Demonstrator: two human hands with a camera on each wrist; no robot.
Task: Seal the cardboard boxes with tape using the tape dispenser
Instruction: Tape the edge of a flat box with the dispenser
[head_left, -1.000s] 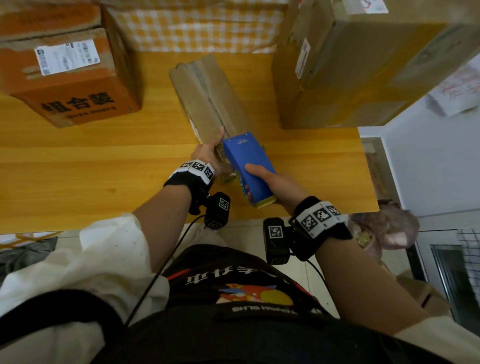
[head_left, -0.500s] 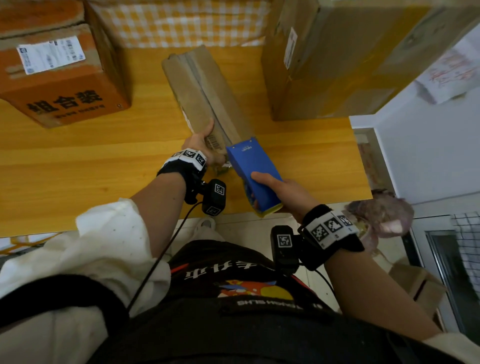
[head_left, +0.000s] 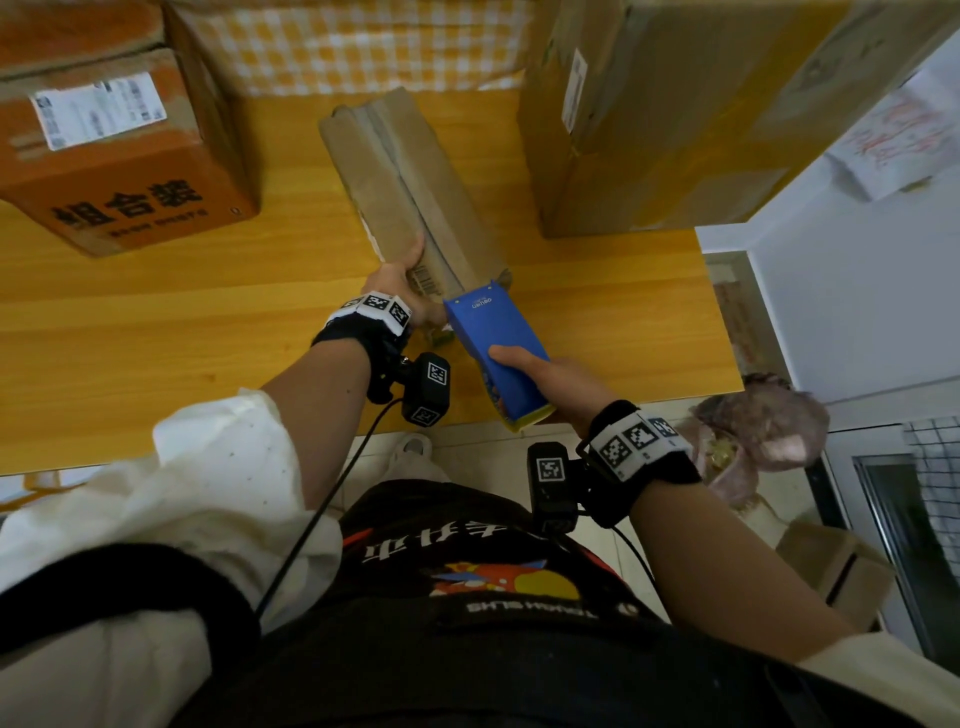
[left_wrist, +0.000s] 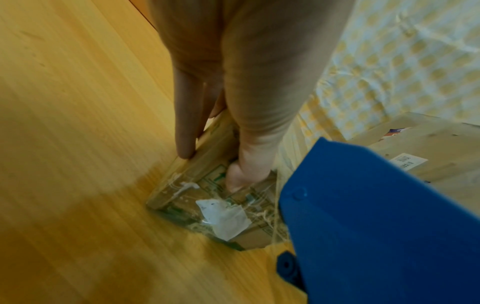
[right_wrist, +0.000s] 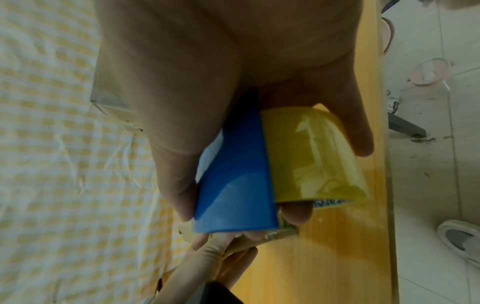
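Note:
A long narrow cardboard box (head_left: 410, 192) lies slanted on the wooden table (head_left: 156, 332), its top seam running lengthwise. My left hand (head_left: 400, 283) grips the box's near end (left_wrist: 215, 185), thumb on top and fingers down its side. My right hand (head_left: 550, 374) holds the blue tape dispenser (head_left: 496, 353) with its yellowish tape roll (right_wrist: 311, 156). The dispenser's front end meets the near end of the box top. Clear tape (left_wrist: 228, 218) covers the box's end face in the left wrist view.
An orange printed box (head_left: 119, 156) stands at the far left. At the far right stands a large brown box (head_left: 675, 114). A yellow checked cloth (head_left: 374, 47) lies behind. The table's right edge (head_left: 722, 322) is close to my right hand; floor and a shoe show below.
The dispenser and my right hand have drawn back toward me along the box, from partway over its top to its near end. My left hand keeps its hold.

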